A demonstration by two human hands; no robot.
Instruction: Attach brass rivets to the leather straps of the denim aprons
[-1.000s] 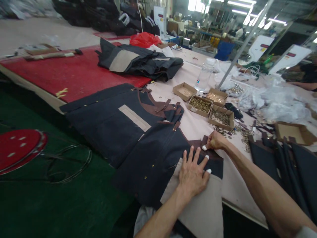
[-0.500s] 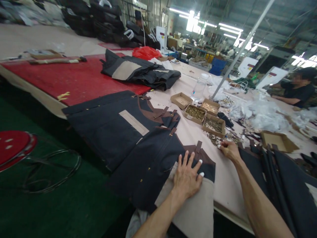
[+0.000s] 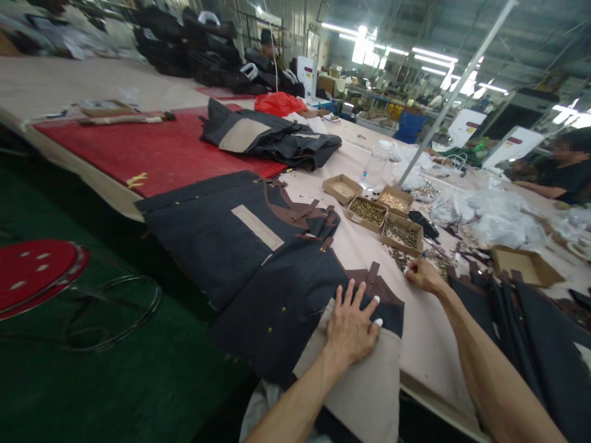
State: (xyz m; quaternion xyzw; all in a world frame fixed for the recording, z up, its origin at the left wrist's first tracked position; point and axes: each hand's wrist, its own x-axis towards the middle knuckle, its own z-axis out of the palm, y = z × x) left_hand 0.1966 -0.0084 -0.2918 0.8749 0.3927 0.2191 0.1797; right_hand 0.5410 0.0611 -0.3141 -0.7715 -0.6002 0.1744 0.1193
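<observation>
My left hand (image 3: pixel 353 326) lies flat with fingers spread on a dark garment (image 3: pixel 258 289) with beige patches and brown trim. White coverings show on two of its fingertips. My right hand (image 3: pixel 422 275) is at the edge of a loose pile of small metal pieces (image 3: pixel 399 257), its fingers pinched together; what they hold, if anything, is too small to make out. Just beyond it stand small cardboard boxes of metal pieces (image 3: pixel 401 234).
More dark garments (image 3: pixel 521 332) lie at the right, near an open cardboard box (image 3: pixel 526 266). A metal pole (image 3: pixel 455 95) rises behind the boxes, beside a clear bottle (image 3: pixel 375 165). A hammer (image 3: pixel 127 119) rests on the red sheet (image 3: pixel 170 144). A person (image 3: pixel 566 166) sits at far right.
The camera view has shifted slightly, moving the scene a little right. My left hand stays on the garment; my right hand remains by the loose pieces, its fingers slightly more curled.
</observation>
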